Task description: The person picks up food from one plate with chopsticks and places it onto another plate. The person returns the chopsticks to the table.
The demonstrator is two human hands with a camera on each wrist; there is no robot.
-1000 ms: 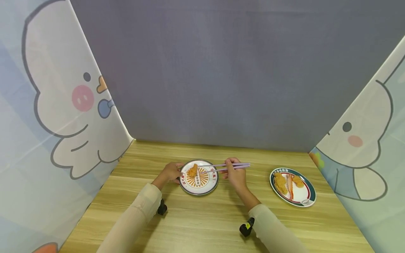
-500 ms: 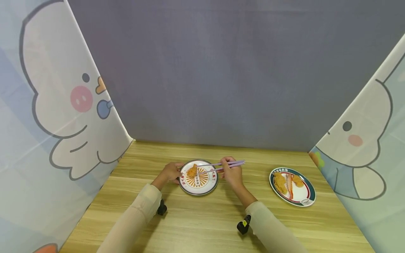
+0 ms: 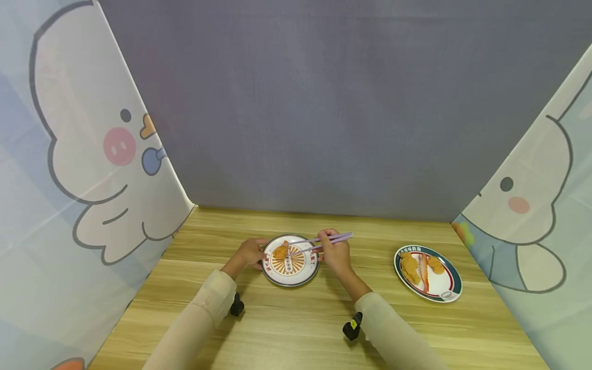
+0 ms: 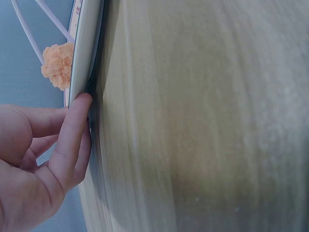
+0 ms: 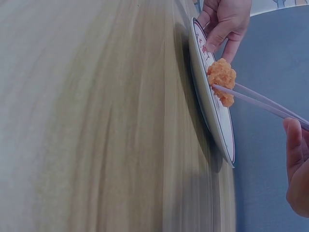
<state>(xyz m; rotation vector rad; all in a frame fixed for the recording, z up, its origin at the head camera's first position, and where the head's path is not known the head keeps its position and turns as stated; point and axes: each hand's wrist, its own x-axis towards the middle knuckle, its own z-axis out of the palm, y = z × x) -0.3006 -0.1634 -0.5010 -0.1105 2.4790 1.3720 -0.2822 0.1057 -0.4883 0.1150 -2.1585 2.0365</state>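
A round white plate (image 3: 288,279) with an orange sunburst print lies on the table in the head view. My left hand (image 3: 250,252) grips its left rim, thumb on top and fingers along the side and underneath, as the left wrist view (image 4: 43,159) shows. On the plate's left part sits a piece of fried chicken (image 3: 280,252). From the right side, my right hand (image 3: 335,253) holds a pair of pale purple chopsticks (image 5: 256,103). Their tips reach the chicken, one stick on either side of it in the right wrist view; whether they squeeze it I cannot tell.
To the right stands an oval plate (image 3: 455,289) with a dark green rim. It bears a large fried piece (image 3: 409,268), a reddish strip (image 3: 423,272) and a smaller fried piece (image 3: 435,264). A grey curtain (image 3: 300,113) hangs behind the wooden table (image 3: 287,329).
My right hand has shifted left with the chopsticks, bringing their tips up to the chicken. My left hand and both plates stay where they were.
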